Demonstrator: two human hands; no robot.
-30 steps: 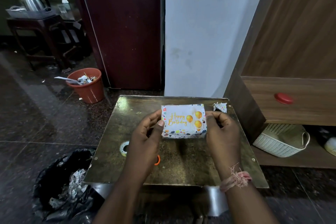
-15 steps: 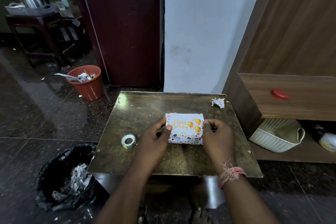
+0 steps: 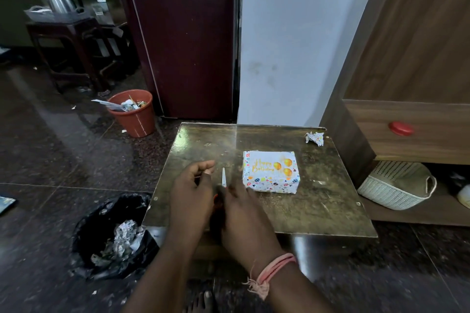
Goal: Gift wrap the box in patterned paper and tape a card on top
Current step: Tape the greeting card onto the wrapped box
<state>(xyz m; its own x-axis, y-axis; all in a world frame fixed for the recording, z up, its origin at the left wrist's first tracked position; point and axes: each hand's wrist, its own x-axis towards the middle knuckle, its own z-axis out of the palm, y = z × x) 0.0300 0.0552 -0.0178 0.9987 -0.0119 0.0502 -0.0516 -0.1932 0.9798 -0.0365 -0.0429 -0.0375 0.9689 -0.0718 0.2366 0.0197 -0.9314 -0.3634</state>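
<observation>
The wrapped box (image 3: 270,173) lies on the brown table (image 3: 318,211), covered in white patterned paper. A "Happy Birthday" card with gold balloons lies flat on its top. Neither hand touches it. My left hand (image 3: 193,185) hovers over the table left of the box with its fingers curled; whatever lies under it is hidden. My right hand (image 3: 241,211) is blurred and stretches leftward, its fingers reaching the orange handles of the scissors (image 3: 223,177). Their blade points away from me between the two hands.
A crumpled scrap of wrapping paper (image 3: 314,138) lies at the table's far right corner. A black waste bag (image 3: 112,234) sits on the floor to the left, an orange bin (image 3: 134,117) further back. A white basket (image 3: 396,185) stands under the wooden cabinet on the right.
Both hands let go of the box, which now rests on the table, and moved left toward the scissors. The tape roll seen earlier is now hidden under my left hand.
</observation>
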